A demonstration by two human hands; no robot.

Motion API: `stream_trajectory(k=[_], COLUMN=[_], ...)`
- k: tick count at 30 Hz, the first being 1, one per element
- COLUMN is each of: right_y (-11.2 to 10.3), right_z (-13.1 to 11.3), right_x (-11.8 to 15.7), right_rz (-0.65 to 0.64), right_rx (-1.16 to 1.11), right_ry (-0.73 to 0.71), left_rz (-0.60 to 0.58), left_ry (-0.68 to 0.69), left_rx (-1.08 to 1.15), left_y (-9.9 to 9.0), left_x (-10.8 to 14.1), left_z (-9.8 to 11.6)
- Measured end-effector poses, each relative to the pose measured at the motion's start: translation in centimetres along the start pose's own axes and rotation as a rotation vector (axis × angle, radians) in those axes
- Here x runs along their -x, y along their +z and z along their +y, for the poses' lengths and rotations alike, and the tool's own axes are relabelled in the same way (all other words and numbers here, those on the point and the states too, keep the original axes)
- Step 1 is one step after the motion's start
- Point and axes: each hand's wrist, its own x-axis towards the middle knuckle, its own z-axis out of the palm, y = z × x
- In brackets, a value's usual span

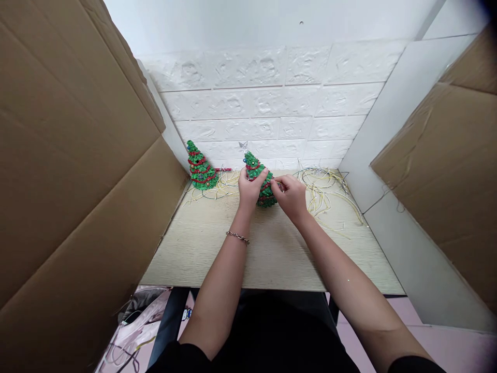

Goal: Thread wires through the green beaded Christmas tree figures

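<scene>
A small green tree (267, 192) with red garlands and a clear star (243, 145) at its tip leans slightly to the left above the table. My left hand (250, 187) is wrapped round its left side, thumb across the front. At the tree's right side, my right hand (289, 194) has its fingers pinched together; whatever is between them is too small to make out. Another green tree (202, 173) with red garlands and no star stands upright at the table's back left. The lower back of the held tree is hidden.
Tangled yellow and white wires (322, 194) lie at the table's back right, others (227, 185) behind my left hand. A red object (224, 169) lies by the wall. Cardboard (77, 155) walls the left, more cardboard (446, 181) the right. The wooden table (283, 259) ends near my body.
</scene>
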Motion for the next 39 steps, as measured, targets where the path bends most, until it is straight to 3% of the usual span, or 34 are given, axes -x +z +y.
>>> stream_trajectory(k=[11,29,39], right_y=[-0.01,0.21,0.26], right_z=[0.08,0.17,0.18], right_x=[-0.08,0.06,0.04], right_rz=[0.01,0.016,-0.005], right_rx=[-0.037,-0.019,-0.013], right_ry=[-0.017,-0.029,-0.013], left_rz=[-0.086,0.0,-0.028], left_ry=[0.043,-0.078,0.038], left_rx=[-0.119,0.089,-0.161], left_y=[-0.09,-0.02,-0.28], left_x=[0.15,0.14,0.09], left_z=[-0.09,0.25,0.01])
